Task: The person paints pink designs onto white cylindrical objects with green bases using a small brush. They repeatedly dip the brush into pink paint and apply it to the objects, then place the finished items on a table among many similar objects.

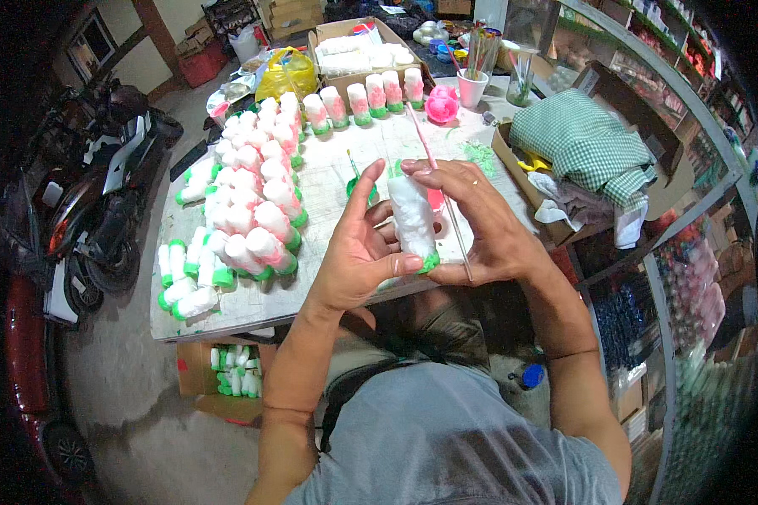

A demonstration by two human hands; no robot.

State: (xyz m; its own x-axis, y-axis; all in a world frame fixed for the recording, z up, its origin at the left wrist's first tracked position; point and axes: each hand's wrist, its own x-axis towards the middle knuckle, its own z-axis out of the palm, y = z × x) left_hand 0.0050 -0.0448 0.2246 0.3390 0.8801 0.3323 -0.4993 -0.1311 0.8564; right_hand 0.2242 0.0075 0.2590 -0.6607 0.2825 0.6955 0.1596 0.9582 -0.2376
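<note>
Head view: your left hand grips white cylinder near its base, above near edge of table; your right hand holds pink stick, fingertips at cylinder's top. Long axis near upright, green end down toward you. Cylinder's far side hidden; stick's tip unclear.

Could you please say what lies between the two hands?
In the head view, a green-ended white cylinder lies between the left hand and right hand, with a thin stick alongside.
</note>
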